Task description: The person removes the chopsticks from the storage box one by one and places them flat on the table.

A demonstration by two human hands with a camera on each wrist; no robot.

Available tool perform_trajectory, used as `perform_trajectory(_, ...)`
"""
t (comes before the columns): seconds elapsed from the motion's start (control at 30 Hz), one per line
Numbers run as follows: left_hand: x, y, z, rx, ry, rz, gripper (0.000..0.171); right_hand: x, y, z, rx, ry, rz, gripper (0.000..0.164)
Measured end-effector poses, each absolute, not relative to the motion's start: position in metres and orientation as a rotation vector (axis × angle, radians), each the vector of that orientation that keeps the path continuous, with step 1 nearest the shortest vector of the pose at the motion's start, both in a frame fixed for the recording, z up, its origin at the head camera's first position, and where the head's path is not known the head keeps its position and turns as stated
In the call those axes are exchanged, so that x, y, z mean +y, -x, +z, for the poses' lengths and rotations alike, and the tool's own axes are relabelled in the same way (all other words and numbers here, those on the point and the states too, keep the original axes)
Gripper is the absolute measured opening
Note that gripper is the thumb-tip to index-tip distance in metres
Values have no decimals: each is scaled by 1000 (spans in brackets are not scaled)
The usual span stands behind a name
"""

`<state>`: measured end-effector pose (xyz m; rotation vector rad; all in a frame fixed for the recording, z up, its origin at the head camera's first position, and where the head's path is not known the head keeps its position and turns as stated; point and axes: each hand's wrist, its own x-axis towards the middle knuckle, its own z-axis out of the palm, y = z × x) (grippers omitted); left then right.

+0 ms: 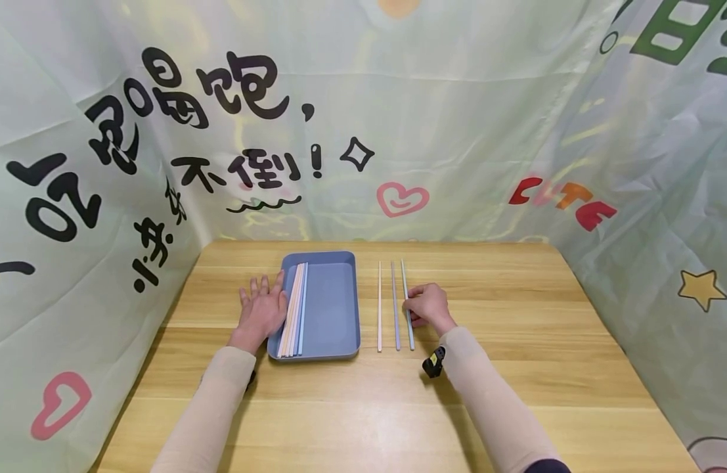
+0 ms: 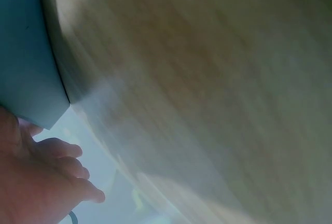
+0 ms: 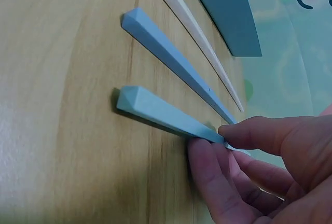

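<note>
My right hand (image 1: 429,306) pinches a pale green-blue chopstick (image 3: 155,109) between thumb and fingers, partway along its length. Beside it on the table lie a blue-purple chopstick (image 1: 395,305) and a pale pink one (image 1: 379,307), roughly parallel and spaced apart. At the left, a blue-grey rectangular tray (image 1: 330,309) holds a row of several pink and blue chopsticks (image 1: 293,312) along its left side. My left hand (image 1: 261,309) rests at the tray's left edge, fingers spread and straight, thumb at the rim. In the left wrist view the tray's outer wall (image 2: 28,53) rises beside that hand.
All of this is on a wooden table (image 1: 517,368) with light grain. A printed fabric backdrop (image 1: 458,118) with lettering and hearts rises behind the table and along both sides. A small black device (image 1: 433,362) is strapped at the right wrist.
</note>
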<state>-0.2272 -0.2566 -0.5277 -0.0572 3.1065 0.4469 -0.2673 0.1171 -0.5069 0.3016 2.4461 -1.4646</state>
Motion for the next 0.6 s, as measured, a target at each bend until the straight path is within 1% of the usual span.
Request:
perform_trajectory(0.37, -257, 227, -527, 3098, 60, 472, 62, 118, 268, -506, 2442, -273, -1468, 29)
perform_trajectory(0.5, -257, 227, -527, 3094, 63, 474, 62, 117, 267, -498, 2443, -243, -1470, 28)
perform_trajectory(0.6, -257, 227, -527, 3093, 61, 473, 62, 113, 268, -489, 2469, -205, -1463, 30)
